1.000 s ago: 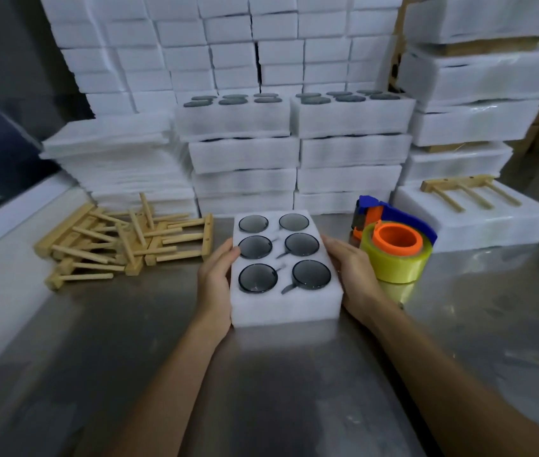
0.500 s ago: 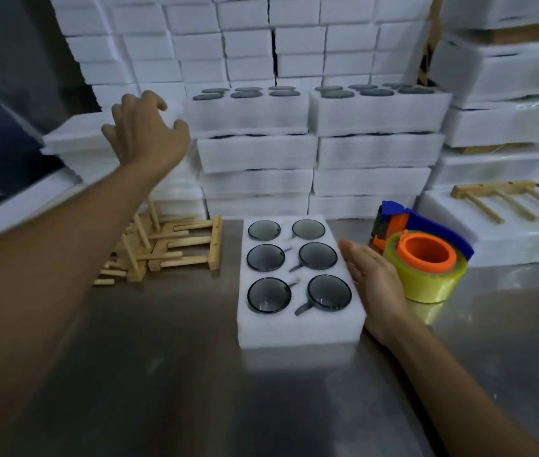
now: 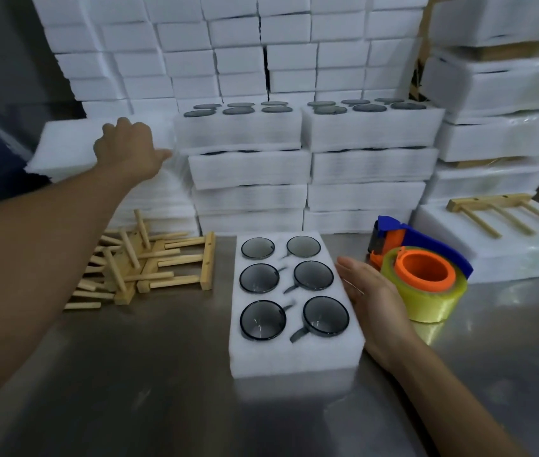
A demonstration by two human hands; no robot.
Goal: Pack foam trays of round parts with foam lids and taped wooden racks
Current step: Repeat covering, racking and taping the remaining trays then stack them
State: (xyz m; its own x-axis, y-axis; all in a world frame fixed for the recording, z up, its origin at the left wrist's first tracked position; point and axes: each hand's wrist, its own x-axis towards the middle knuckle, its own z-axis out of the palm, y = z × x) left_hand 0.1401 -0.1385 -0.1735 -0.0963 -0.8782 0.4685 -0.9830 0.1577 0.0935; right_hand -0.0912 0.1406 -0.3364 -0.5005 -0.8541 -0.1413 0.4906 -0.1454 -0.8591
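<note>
**Foam lid gripped at the stack while the filled tray is steadied**

A white foam tray is seen on the metal table, directly in front of the viewer. Six dark round parts are seated in its pockets, arranged in two columns of three. The right hand is laid flat against the tray's right side, with the fingers straight and held together, touching the foam edge.

The left hand is stretched out to the far left, where a thin foam lid on top of a pile of foam sheets is gripped; the fingers are curled over its surface and the thumb is placed at its near right edge. The lid's near edge appears to be raised slightly from the pile.

A heap of wooden racks is found on the table to the left of the tray. A tape dispenser with a yellow roll is stood just to the right of the right hand. Another wooden rack is rested on a foam block at the far right. Stacked filled trays are set behind.
</note>
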